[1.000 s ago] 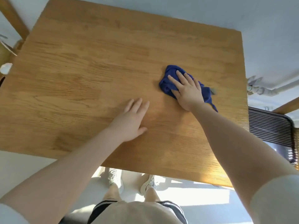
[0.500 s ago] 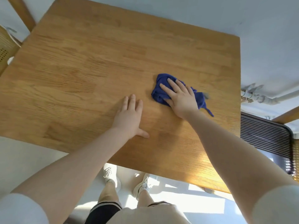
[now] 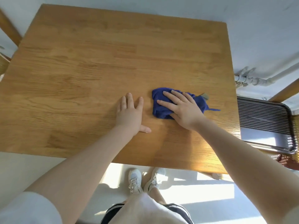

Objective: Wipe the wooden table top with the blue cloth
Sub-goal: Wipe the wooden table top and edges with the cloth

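The wooden table top (image 3: 97, 65) fills most of the view. A crumpled blue cloth (image 3: 159, 109) lies on it right of centre, toward the near edge. My right hand (image 3: 182, 110) presses flat on the cloth with fingers spread, covering its middle; a small grey tag sticks out at the cloth's far right. My left hand (image 3: 131, 113) rests palm down on the bare wood just left of the cloth, fingers apart, holding nothing.
A dark ribbed metal rack (image 3: 265, 123) stands beyond the table's right edge, with white pipes (image 3: 252, 80) behind it. Wooden chair parts (image 3: 9, 28) show at the far left. My feet in white shoes (image 3: 145, 180) stand below the near edge.
My right hand has slid the cloth toward me and slightly left across the table. My left hand stays flat on the wood beside it.
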`<control>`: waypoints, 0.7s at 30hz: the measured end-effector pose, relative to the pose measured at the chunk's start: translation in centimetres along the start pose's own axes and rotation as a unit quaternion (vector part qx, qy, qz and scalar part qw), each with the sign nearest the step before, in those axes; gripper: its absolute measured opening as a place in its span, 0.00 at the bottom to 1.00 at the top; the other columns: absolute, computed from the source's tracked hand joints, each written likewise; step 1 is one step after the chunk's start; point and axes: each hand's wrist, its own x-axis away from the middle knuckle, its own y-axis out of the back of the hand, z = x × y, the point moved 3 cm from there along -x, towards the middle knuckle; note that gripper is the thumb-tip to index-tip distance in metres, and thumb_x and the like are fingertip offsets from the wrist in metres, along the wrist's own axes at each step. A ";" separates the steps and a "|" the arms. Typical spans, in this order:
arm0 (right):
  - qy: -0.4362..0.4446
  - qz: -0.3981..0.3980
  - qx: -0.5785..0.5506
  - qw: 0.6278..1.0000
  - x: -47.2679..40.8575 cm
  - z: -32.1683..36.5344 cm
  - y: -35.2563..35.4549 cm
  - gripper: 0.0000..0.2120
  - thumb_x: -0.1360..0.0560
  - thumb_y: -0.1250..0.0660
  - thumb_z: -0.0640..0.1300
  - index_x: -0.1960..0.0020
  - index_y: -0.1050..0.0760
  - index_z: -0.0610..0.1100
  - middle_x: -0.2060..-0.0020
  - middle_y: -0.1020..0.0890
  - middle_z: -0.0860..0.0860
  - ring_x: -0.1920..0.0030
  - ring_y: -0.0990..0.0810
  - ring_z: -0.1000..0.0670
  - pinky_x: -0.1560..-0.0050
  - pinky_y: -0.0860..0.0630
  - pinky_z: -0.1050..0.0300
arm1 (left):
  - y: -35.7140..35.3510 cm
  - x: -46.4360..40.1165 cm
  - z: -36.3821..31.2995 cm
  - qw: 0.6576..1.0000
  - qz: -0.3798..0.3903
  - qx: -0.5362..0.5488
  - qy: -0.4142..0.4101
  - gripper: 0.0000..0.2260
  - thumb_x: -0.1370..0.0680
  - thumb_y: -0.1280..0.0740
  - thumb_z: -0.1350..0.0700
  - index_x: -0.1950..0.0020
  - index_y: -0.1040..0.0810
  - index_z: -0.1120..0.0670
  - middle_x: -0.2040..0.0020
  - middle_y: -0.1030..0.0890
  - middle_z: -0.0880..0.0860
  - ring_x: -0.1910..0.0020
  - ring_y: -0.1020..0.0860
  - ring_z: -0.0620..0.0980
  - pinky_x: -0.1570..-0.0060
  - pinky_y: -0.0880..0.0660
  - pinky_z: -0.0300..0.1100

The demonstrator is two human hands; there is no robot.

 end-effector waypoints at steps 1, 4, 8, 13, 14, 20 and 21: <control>-0.045 -0.018 -0.011 0.999 -0.8 -0.6 0.1 0.23 0.23 0.52 0.53 0.28 0.41 0.59 0.26 0.40 0.51 0.26 0.43 0.44 0.30 0.47 0.42 | -0.1 0.0 0.0 1.000 0.004 -0.004 -0.002 0.53 0.34 0.31 0.35 0.24 0.63 0.51 0.25 0.65 0.61 0.25 0.61 0.61 0.27 0.57 0.54; -0.175 -0.050 -0.029 0.983 -3.0 -1.9 0.6 0.22 0.20 0.48 0.50 0.27 0.45 0.60 0.24 0.45 0.52 0.25 0.49 0.46 0.28 0.53 0.44 | -0.1 -0.1 -0.1 1.000 0.000 -0.017 -0.004 0.53 0.33 0.31 0.34 0.24 0.63 0.52 0.25 0.65 0.62 0.25 0.61 0.62 0.27 0.58 0.54; -0.200 -0.055 -0.085 0.975 -1.4 0.5 0.3 0.24 0.23 0.45 0.44 0.29 0.41 0.59 0.25 0.44 0.53 0.25 0.51 0.47 0.27 0.56 0.46 | -0.3 0.1 0.0 1.000 -0.003 -0.001 -0.010 0.53 0.34 0.31 0.35 0.24 0.63 0.52 0.25 0.65 0.62 0.25 0.61 0.62 0.27 0.57 0.54; -0.109 -0.046 -0.081 0.990 4.6 3.4 -1.1 0.30 0.32 0.54 0.47 0.32 0.34 0.57 0.27 0.38 0.52 0.26 0.44 0.46 0.29 0.53 0.46 | -0.3 0.0 0.0 1.000 0.002 0.013 -0.006 0.54 0.34 0.30 0.35 0.24 0.64 0.51 0.25 0.66 0.61 0.25 0.62 0.60 0.27 0.58 0.53; -0.098 -0.039 -0.080 0.991 4.8 3.2 -1.1 0.30 0.33 0.55 0.48 0.32 0.34 0.57 0.27 0.38 0.52 0.26 0.44 0.45 0.29 0.52 0.45 | -0.3 0.1 0.2 1.000 0.001 0.020 -0.006 0.53 0.34 0.31 0.35 0.24 0.64 0.50 0.25 0.66 0.60 0.25 0.63 0.59 0.27 0.58 0.52; -0.186 -0.063 -0.054 0.979 1.8 -3.1 0.1 0.26 0.26 0.51 0.46 0.29 0.40 0.59 0.25 0.42 0.51 0.25 0.47 0.46 0.28 0.52 0.45 | -0.3 0.6 0.5 1.000 -0.004 0.030 -0.007 0.52 0.33 0.31 0.34 0.24 0.64 0.47 0.24 0.66 0.57 0.25 0.62 0.56 0.27 0.58 0.51; -0.228 -0.068 -0.049 0.970 1.3 -4.5 0.4 0.26 0.24 0.48 0.45 0.28 0.42 0.59 0.25 0.43 0.50 0.25 0.48 0.46 0.28 0.52 0.45 | -0.2 0.6 0.4 1.000 0.002 0.030 0.001 0.52 0.33 0.31 0.35 0.24 0.64 0.48 0.25 0.67 0.57 0.24 0.62 0.56 0.27 0.58 0.51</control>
